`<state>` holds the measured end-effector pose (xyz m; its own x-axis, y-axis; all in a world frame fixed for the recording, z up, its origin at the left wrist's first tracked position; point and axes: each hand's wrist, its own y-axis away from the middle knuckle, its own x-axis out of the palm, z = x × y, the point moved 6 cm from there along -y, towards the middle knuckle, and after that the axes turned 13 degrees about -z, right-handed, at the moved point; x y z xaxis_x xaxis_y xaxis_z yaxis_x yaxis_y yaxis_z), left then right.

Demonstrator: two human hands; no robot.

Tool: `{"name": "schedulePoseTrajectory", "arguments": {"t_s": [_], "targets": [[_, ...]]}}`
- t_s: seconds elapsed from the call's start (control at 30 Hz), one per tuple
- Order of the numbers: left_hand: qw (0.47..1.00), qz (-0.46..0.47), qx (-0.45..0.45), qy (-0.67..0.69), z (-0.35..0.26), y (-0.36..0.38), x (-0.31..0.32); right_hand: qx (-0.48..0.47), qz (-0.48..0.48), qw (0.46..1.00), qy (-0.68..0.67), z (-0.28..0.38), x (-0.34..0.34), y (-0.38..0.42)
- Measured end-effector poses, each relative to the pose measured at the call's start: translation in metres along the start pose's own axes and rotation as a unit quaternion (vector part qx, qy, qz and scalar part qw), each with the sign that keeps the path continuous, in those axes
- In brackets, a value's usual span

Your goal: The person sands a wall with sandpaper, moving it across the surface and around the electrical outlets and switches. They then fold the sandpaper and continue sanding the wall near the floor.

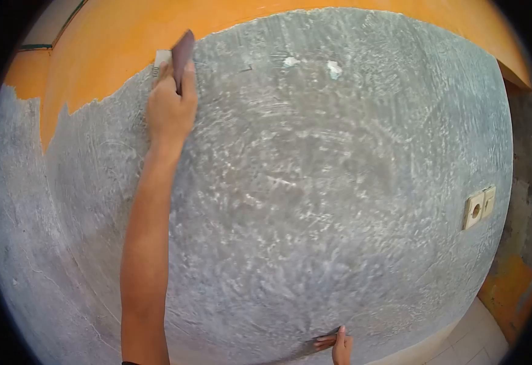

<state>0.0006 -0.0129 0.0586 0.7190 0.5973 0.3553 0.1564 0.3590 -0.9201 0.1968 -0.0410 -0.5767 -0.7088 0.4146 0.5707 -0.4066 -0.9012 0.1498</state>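
Note:
My left hand reaches up the wall at the upper left, its fingers closed on a purplish-brown sheet of sandpaper. The sheet stands out from the wall between thumb and fingers. Just behind those fingertips shows a pale flat piece with small dark marks along its left edge. Low in the view, right of centre, my right hand is close to the wall, thumb pointing up and shaded fingers stretched to the left. Around both hands spreads the rough grey wall, streaked with whitish scuffs.
Orange paint covers the wall's upper part, ending in a ragged edge near my left hand. Two white chips mark the grey surface. A wall socket sits at the right, near the wall's corner. Pale floor tiles show at lower right.

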Motion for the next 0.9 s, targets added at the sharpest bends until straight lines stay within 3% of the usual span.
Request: {"name": "schedulePoseTrajectory", "arguments": {"t_s": [0.07, 0.1, 0.2, 0.27, 0.33, 0.4, 0.5, 0.53, 0.63, 0.67, 0.8, 0.9], "targets": [[0.999, -0.001, -0.04, -0.014, 0.001, -0.009, -0.002, -0.16, -0.044, 0.983, 0.078, 0.03, 0.018, 0.009], [0.999, 0.051, -0.003, -0.003, -0.033, 0.016, 0.023, -0.139, -0.067, 0.984, 0.087, 0.027, -0.008, 0.062], [0.984, 0.041, 0.17, 0.03, -0.093, 0.011, 0.04, -0.21, -0.012, 0.97, 0.122, 0.076, -0.01, 0.051], [0.993, 0.109, 0.037, 0.024, -0.096, -0.007, 0.049, -0.221, -0.026, 0.964, 0.145, 0.103, -0.03, 0.052], [0.992, 0.118, 0.027, 0.019, -0.112, -0.009, 0.058, -0.235, -0.03, 0.96, 0.147, 0.119, -0.046, 0.051], [0.99, 0.065, 0.128, 0.014, -0.142, 0.004, 0.066, -0.257, -0.026, 0.956, 0.141, 0.135, -0.066, 0.05], [0.988, 0.048, 0.143, -0.019, -0.168, 0.009, 0.075, -0.25, -0.036, 0.954, 0.164, 0.159, -0.088, 0.054], [0.994, 0.111, -0.001, -0.001, -0.166, 0.004, 0.078, -0.233, -0.04, 0.961, 0.146, 0.162, -0.095, 0.052], [0.985, -0.07, 0.151, -0.056, -0.195, 0.016, 0.091, -0.2, -0.053, 0.971, 0.122, 0.167, -0.12, 0.05], [0.977, -0.059, 0.199, -0.041, -0.206, 0.025, 0.101, -0.2, -0.054, 0.969, 0.13, 0.171, -0.127, 0.05], [0.999, 0.015, -0.018, -0.036, -0.204, 0.014, 0.107, -0.187, -0.058, 0.97, 0.141, 0.167, -0.156, 0.039], [0.991, -0.022, 0.092, -0.096, -0.226, 0.02, 0.117, -0.188, 0.02, 0.963, 0.19, 0.161, -0.168, 0.028]]}}
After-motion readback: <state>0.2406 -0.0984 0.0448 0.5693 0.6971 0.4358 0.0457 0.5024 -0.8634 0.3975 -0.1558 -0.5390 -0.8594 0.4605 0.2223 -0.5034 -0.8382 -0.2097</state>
